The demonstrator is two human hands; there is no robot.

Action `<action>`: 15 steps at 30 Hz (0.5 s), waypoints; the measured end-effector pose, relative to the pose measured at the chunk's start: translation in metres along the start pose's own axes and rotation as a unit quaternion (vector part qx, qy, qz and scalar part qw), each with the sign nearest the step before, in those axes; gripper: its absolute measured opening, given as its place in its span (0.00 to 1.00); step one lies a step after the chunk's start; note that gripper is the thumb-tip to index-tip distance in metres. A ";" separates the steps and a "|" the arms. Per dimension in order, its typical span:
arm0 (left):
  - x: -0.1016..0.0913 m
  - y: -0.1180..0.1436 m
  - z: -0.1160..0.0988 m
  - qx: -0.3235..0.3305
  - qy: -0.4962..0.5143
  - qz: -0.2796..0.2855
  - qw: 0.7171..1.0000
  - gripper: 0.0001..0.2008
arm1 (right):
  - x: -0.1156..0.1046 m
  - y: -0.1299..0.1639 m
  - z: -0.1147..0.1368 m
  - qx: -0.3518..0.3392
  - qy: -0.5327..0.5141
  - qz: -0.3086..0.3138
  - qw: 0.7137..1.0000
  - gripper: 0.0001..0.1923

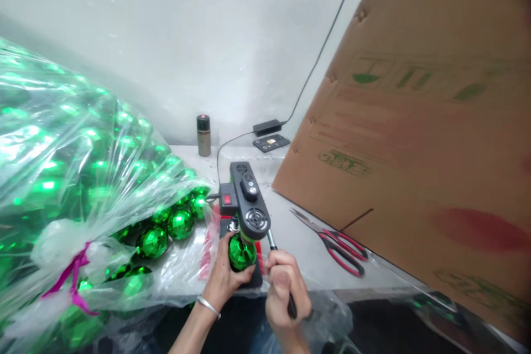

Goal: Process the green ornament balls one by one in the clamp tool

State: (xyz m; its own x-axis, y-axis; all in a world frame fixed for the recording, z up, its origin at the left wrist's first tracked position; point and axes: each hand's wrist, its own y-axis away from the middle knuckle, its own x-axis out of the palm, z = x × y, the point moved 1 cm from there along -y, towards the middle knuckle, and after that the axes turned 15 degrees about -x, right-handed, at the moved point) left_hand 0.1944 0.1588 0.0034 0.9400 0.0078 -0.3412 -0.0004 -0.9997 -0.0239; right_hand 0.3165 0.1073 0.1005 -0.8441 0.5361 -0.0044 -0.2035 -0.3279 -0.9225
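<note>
Under the head of a small black bench machine (254,204), which looks like a mini drill press, sits a shiny green faceted ball (242,254). My left hand (222,276) is closed around that ball from the left and front, a bangle on its wrist. My right hand (287,290) wraps round the lever handle (272,240) on the machine's right side; the black end of the handle pokes out below the fist. The contact between the ball's top and the machine is hidden by the head. A red switch (227,199) shows on the machine's left side.
A large clear plastic bag (83,177) of green balls fills the left, tied with a pink ribbon (71,282). Red-handled scissors (340,246) lie at right before a big cardboard box (415,138). Behind are a bottle (203,136), a power adapter (267,127) and a phone (271,143).
</note>
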 end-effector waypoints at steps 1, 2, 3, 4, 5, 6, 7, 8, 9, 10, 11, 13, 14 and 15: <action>0.000 0.001 0.000 -0.002 0.004 0.003 1.000 0.38 | 0.000 0.004 -0.002 -0.004 -0.001 -0.005 1.000 0.16; 0.001 0.001 -0.001 -0.004 0.007 0.005 1.000 0.38 | 0.001 0.007 -0.005 -0.009 -0.002 -0.011 1.000 0.16; 0.001 0.002 -0.001 -0.007 0.009 0.006 1.000 0.39 | 0.001 0.010 -0.006 -0.014 -0.003 -0.015 1.000 0.17; 0.001 0.002 -0.001 -0.011 0.012 0.007 1.000 0.39 | 0.002 0.011 -0.007 -0.019 -0.006 -0.014 1.000 0.17; 0.001 0.002 -0.002 -0.015 0.015 0.007 1.000 0.39 | 0.003 0.010 -0.007 -0.024 -0.007 -0.012 1.000 0.17; 0.001 0.002 -0.003 -0.019 0.017 0.009 1.000 0.39 | 0.003 0.007 -0.006 -0.027 -0.006 -0.009 1.000 0.17; 0.000 0.001 -0.004 -0.024 0.019 0.011 0.999 0.39 | 0.003 0.001 -0.002 -0.025 -0.005 -0.008 1.000 0.17; -0.001 0.000 -0.005 -0.030 0.022 0.013 0.999 0.40 | 0.002 -0.008 0.002 -0.011 -0.002 -0.007 1.000 0.17; -0.001 -0.001 -0.006 -0.035 0.024 0.015 0.999 0.40 | 0.002 -0.019 0.007 0.007 0.002 -0.007 1.000 0.17; -0.002 -0.002 -0.007 -0.041 0.026 0.017 0.999 0.40 | 0.001 -0.032 0.013 0.039 0.006 -0.010 0.999 0.18; -0.003 -0.001 -0.007 -0.045 0.026 0.016 0.999 0.40 | 0.001 -0.044 0.019 0.071 0.007 -0.002 0.997 0.17; -0.004 0.009 -0.001 -0.050 0.021 -0.004 0.999 0.40 | 0.001 -0.067 0.028 0.101 0.008 -0.001 0.995 0.19; -0.005 0.019 0.005 -0.047 0.013 -0.024 0.999 0.41 | 0.001 -0.074 0.032 0.106 0.007 0.001 0.994 0.19; -0.005 0.033 0.014 -0.037 0.003 -0.046 0.998 0.43 | 0.001 -0.078 0.034 0.106 0.006 0.002 0.994 0.19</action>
State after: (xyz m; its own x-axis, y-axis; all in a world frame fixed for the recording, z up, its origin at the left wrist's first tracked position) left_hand 0.1846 0.1259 -0.0088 0.9367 0.0997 -0.3357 0.1112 -0.9937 0.0151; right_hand 0.3147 0.1073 0.1854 -0.8395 0.5433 -0.0131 -0.3012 -0.4853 -0.8208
